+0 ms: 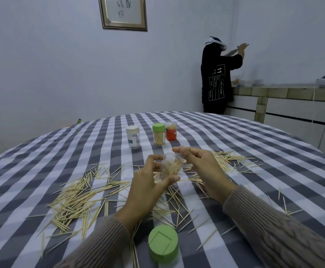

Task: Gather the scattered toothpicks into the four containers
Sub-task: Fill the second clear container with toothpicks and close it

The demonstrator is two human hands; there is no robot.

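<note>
Above the checked desk (41, 171), the left hand (148, 182) grips a tilted clear jar (169, 167), partly filled; right hand (202, 167) fingers curl beside its mouth, contents unclear. Filling step; next, gather scattered toothpicks (76, 198) nearby.

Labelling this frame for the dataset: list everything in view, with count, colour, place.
clear jar: 1, transparent, lidless, some toothpicks inside, tilted, held above the cloth
loose green lid: 1, green, on the cloth near the front edge
green-lidded jar: 1, full of toothpicks, far centre
white-lidded jar: 1, clear, left of the green one
red jar: 1, clear lid, touching the green one's right side
scattered toothpicks: too many to count, pale wood, spread left, centre and right
tablecloth: 1, grey and white check
framed picture: 1, on the wall
second person: 1, dark clothes, at the counter
left hand: grips the clear jar
right hand: fingertips pinched over the jar's mouth
</note>
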